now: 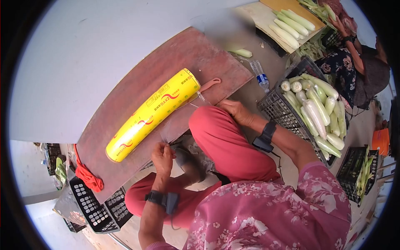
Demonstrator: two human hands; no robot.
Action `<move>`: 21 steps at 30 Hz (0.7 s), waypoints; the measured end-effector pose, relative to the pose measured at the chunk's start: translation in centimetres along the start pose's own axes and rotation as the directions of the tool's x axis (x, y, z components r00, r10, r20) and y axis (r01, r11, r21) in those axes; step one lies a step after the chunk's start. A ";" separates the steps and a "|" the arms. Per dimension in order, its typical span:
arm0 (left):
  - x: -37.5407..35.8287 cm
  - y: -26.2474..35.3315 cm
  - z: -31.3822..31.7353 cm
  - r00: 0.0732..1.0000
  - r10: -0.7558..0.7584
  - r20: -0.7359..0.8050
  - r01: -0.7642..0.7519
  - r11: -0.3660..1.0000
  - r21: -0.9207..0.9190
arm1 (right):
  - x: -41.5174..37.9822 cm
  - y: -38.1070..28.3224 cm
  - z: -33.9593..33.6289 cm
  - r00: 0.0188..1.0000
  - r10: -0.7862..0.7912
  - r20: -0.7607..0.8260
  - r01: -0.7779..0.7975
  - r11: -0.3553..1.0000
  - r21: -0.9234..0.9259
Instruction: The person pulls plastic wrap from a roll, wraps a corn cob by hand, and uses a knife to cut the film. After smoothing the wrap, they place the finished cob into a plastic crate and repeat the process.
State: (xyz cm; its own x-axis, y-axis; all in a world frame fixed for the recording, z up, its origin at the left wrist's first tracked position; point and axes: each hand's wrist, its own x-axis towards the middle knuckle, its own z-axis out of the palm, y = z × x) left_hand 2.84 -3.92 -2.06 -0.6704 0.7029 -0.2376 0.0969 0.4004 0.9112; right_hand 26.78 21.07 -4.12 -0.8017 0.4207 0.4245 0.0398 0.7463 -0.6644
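Note:
A large yellow roll of clear film (153,115) lies slantwise on the reddish-brown board (208,52). My left hand (163,158) is at the board's near edge, below the roll, its fingers pinched at a faint strip of the transparent film. My right hand (236,111) is beside my raised knee, right of the roll, fingers closed near the film's other edge; what they grip is hard to make out. Thin shiny film stretches between the roll and my hands. A pink-handled tool (210,84) lies partly behind the roll's right end.
A black crate (275,102) of pale, long vegetables (313,114) stands at the right, a plastic bottle (262,79) beside it. Another person (354,62) sits at the upper right. Red cloth (88,177) hangs at the board's left end above a black crate (89,204).

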 end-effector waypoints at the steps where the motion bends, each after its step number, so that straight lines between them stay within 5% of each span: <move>1: 0.0 0.0 0.0 1.000 -0.008 -0.006 0.008 1.000 -0.005 | 0.0 0.0 -0.3 1.000 0.010 0.019 -0.010 1.000 -0.011; 7: -0.1 -0.2 0.1 0.998 -0.056 -0.031 0.052 0.993 -0.110 | 2.7 -2.4 -3.3 0.977 0.093 -0.190 -0.117 0.987 -0.115; 10: 0.0 -0.5 0.1 0.997 -0.068 -0.028 0.063 0.985 -0.161 | 5.9 -2.5 -4.1 0.979 -0.028 -0.202 -0.011 0.982 -0.187; 13: 0.0 -0.4 0.0 0.998 -0.063 -0.029 0.058 0.989 -0.137 | 8.0 -0.5 -3.7 0.997 -0.043 -0.065 0.005 0.868 -0.497; 16: 0.2 -0.6 0.1 0.998 -0.055 -0.040 0.049 0.991 -0.128 | 8.9 1.4 -3.4 0.990 0.103 0.093 -0.036 0.838 -0.544; 21: 0.4 -0.7 0.2 0.997 -0.047 -0.055 0.042 0.996 -0.083 | 8.7 2.8 -5.4 0.981 0.097 0.166 0.027 0.788 -0.616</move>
State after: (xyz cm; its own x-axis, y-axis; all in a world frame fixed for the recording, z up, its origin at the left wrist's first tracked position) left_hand 2.63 -3.87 -2.87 -0.7139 0.6498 -0.2611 0.0072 0.3797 0.9251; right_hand 23.13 29.60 0.97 -0.8821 0.3992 0.2502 0.3770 0.9166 -0.1332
